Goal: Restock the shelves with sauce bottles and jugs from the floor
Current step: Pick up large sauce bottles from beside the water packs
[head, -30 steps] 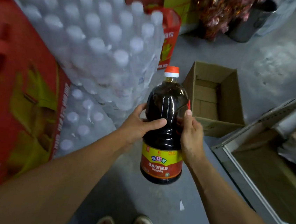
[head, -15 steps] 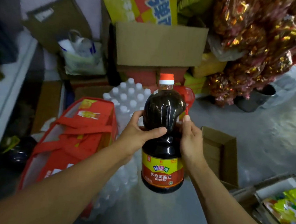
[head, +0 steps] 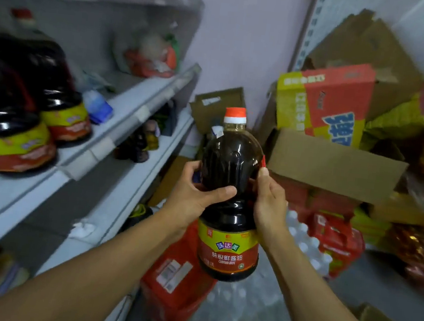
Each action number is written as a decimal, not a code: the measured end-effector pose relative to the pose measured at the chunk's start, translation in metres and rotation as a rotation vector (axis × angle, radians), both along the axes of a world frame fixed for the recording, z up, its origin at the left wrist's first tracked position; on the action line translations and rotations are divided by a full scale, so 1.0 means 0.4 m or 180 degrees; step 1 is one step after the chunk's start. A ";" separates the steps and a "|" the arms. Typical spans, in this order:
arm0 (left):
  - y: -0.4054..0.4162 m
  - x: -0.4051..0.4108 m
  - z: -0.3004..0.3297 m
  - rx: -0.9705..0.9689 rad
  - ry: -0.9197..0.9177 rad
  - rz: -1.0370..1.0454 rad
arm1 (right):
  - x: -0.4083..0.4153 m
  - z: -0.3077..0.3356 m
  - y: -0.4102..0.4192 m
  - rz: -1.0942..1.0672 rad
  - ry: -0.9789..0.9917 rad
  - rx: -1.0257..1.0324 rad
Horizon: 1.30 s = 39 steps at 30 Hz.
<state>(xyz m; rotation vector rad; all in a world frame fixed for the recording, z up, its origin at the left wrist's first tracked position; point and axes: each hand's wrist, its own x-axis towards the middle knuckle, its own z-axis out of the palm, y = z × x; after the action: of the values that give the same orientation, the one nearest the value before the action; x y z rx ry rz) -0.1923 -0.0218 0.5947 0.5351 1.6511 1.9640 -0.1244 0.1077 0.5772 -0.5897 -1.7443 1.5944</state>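
Grey metal shelf [head: 132, 115]; both hands grip glossy, round-shouldered sauce bottle [head: 228, 214].

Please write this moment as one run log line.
held: soy sauce jug | left hand: grips | right hand: grips | jug: upright, off shelf

Jugs [head: 26, 120] on shelf [head: 81, 151], left.
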 end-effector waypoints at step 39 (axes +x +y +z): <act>-0.866 -0.302 0.125 -0.0396 0.0793 0.2743 | -0.602 0.134 -0.865 0.2333 0.0633 0.0416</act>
<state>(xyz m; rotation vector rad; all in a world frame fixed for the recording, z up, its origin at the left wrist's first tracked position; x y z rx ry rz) -0.3132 -0.3681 0.6448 -0.0148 2.4183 2.3973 -0.3653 -0.2382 0.6307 0.3145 -2.0047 1.8983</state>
